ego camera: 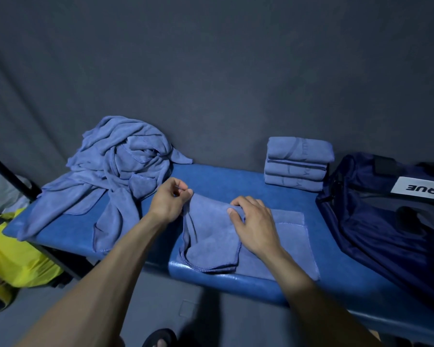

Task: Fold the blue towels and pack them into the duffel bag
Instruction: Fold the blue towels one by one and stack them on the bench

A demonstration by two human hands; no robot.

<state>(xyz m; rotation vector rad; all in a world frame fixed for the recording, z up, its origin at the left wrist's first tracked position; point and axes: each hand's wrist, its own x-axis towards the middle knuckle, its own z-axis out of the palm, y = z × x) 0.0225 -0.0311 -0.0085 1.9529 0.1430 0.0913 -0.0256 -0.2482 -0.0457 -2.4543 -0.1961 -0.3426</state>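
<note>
Now | left hand (168, 201) pinches towel (211, 236) corner, apparently | right hand (254, 227) grips its fold | bench (236, 176) | folded stack (297, 164) far right

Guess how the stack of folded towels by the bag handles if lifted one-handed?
Stack of folded towels: probably soft and saggy, since its edges look rounded. Three loose layers may slide or splay. Likely light, being thin cloth like the unfolded heap.
</note>
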